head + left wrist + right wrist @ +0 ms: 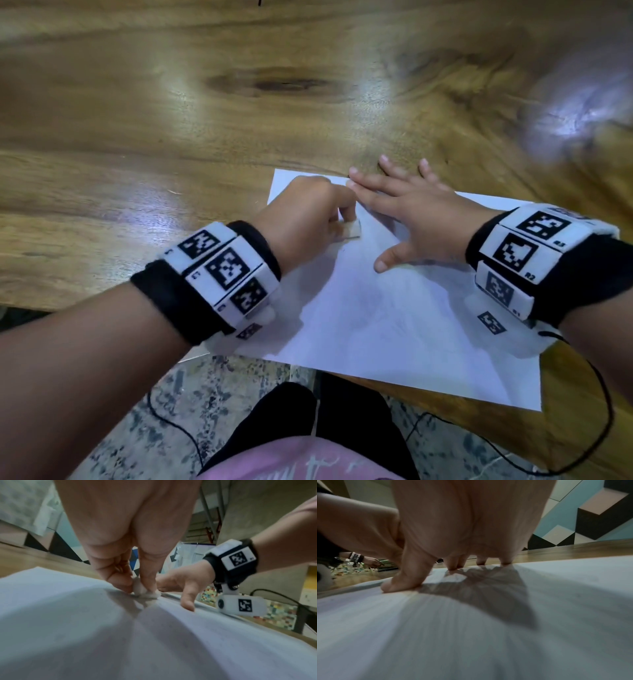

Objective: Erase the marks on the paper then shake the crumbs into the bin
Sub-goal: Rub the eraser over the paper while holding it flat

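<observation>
White paper (394,308) lay on the wooden worktop (171,120), its near edge hanging past the worktop's front edge above the speckled floor (164,411). The left hand (301,212) pinched a small pale eraser (455,230) between thumb and curled fingers and pressed it on the sheet near its far left corner; the left wrist view showed the eraser (144,591) touching the paper. Just beside it, the right hand (421,216) lay spread flat with straight fingers, its thumb on the sheet and its fingertips reaching over the paper's far edge onto bare wood. Wide open worktop stretched beyond and to the left of both hands.
</observation>
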